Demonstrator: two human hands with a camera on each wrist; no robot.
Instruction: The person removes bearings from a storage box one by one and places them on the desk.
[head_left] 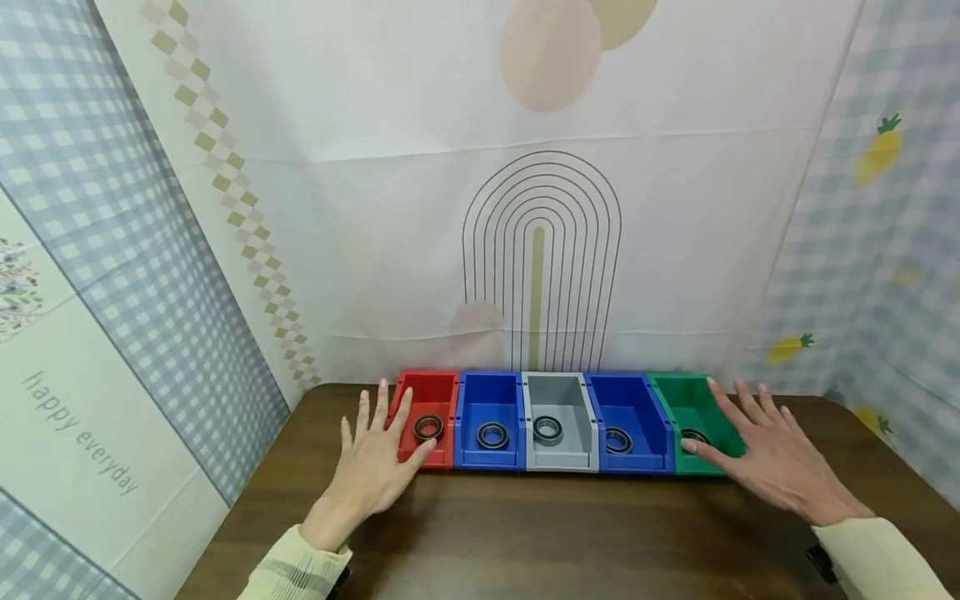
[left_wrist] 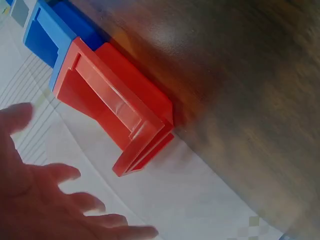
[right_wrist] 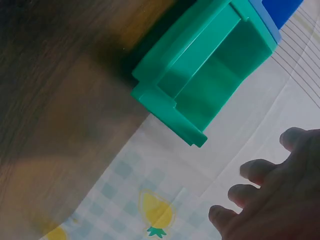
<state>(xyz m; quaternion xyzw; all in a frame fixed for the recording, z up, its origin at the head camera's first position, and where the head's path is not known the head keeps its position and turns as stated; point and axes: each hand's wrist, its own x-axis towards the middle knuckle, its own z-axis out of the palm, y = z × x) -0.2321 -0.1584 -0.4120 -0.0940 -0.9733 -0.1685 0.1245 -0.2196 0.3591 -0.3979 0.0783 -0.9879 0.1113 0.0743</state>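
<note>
Both hands are spread over the ends of a row of open bins, with nothing held in either. My left hand (head_left: pixel 371 471) is at the red bin (head_left: pixel 429 388), its index finger and thumb overlapping the bin's left side in the head view. A ball bearing (head_left: pixel 417 428) lies inside that bin. My right hand (head_left: pixel 787 467) is at the green bin (head_left: pixel 675 398), fingers fanned out. Its thumb partly covers the bearing (head_left: pixel 697 432) in there. In the wrist views, the fingers stand apart from the red bin (left_wrist: pixel 145 85) and the green bin (right_wrist: pixel 162 110).
Between the end bins stand a blue bin (head_left: pixel 491 392), a grey bin (head_left: pixel 573 417) and another blue bin (head_left: pixel 622 392), each with one bearing. They stand side by side near the back of the brown wooden table (head_left: pixel 525 533). Behind hangs a white patterned cloth (head_left: pixel 375 250).
</note>
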